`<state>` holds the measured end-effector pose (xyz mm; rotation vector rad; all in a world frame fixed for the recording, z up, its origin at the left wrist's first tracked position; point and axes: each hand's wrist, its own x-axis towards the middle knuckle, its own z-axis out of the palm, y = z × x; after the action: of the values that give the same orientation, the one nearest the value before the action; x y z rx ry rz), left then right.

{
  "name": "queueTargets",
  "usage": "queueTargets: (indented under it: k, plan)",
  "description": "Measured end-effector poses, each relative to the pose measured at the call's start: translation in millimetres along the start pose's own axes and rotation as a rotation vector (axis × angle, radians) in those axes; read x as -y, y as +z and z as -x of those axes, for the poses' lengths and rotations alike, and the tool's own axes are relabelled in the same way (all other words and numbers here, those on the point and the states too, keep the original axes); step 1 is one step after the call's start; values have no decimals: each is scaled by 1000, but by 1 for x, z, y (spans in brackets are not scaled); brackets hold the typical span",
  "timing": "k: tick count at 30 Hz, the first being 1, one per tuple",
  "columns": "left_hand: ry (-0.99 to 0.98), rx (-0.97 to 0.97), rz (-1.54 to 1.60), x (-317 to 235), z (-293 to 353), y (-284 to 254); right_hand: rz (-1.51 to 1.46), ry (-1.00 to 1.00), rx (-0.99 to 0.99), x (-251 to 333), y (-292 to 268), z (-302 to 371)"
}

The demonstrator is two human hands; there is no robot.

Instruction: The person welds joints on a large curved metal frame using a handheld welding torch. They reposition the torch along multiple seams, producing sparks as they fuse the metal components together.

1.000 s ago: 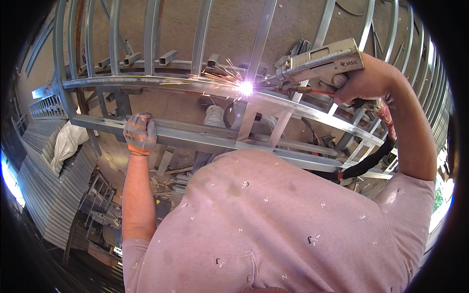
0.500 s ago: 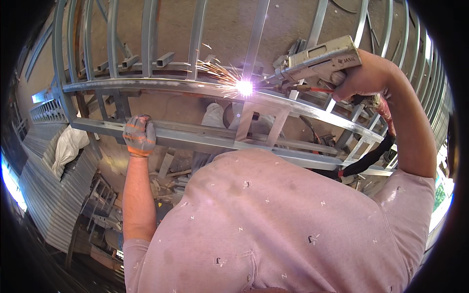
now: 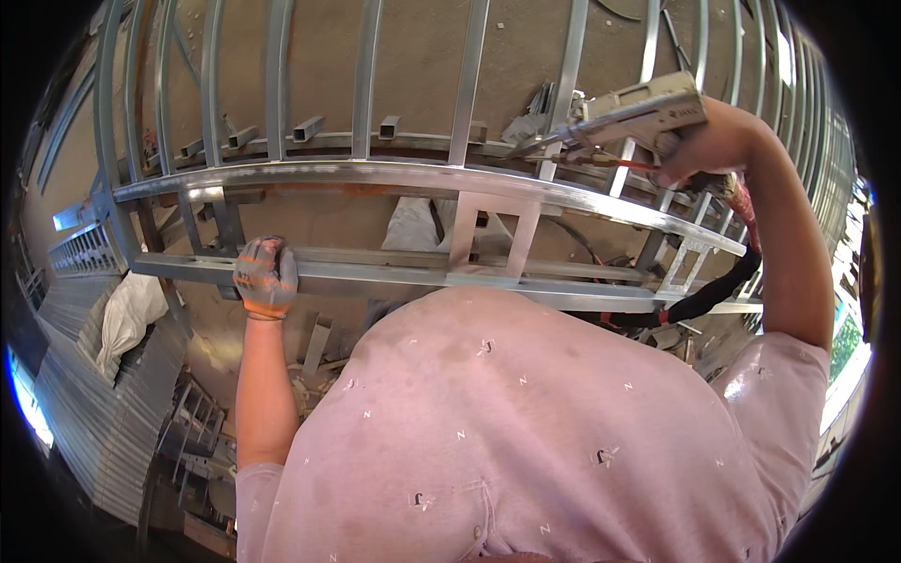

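My left hand [image 3: 267, 280], in a grey and orange work glove, is closed over the near square-tube rail [image 3: 385, 274] of a metal frame. Bare, my right hand [image 3: 706, 152] wraps round the handle of a welding gun [image 3: 638, 105] at the right. The gun's nozzle points left, just beyond the long bright far rail [image 3: 375, 175], close to an upright bar [image 3: 568, 75]; whether it touches anything I cannot tell. No arc shows at the tip. A rectangular metal bracket [image 3: 463, 235] bridges the two rails in the middle.
The gun's black and red cable [image 3: 694, 308] hangs beside my right arm. Several parallel bars extend away from the far rail. Short square-tube offcuts [image 3: 307, 129] lie beyond it. Corrugated sheets [image 3: 113, 413] and a white sack [image 3: 131, 314] are at the left.
The bright arc and flying sparks at the far rail have gone out. The welding gun has shifted slightly right, away from the weld spot. My left hand stays on the near rail.
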<state>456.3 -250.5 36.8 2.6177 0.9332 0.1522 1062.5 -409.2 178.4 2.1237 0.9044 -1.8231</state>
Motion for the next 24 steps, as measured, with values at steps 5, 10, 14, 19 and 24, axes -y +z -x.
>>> queueTargets:
  k: [5,10,14,19,24]
  plan:
    - [-19,-76,325,-36,-28,-16,-136,78,-33,-19,4,54]
    - [376,-41,567,-129,-84,-93,-104,99,19,-31,7,55]
    - [673,43,667,-217,-127,-162,24,63,2,-38,5,34]
    - [861,185,409,-298,-161,-189,57,13,20,-56,1,10]
    - [754,-22,405,-340,-145,-175,26,-127,36,-70,-1,-11]
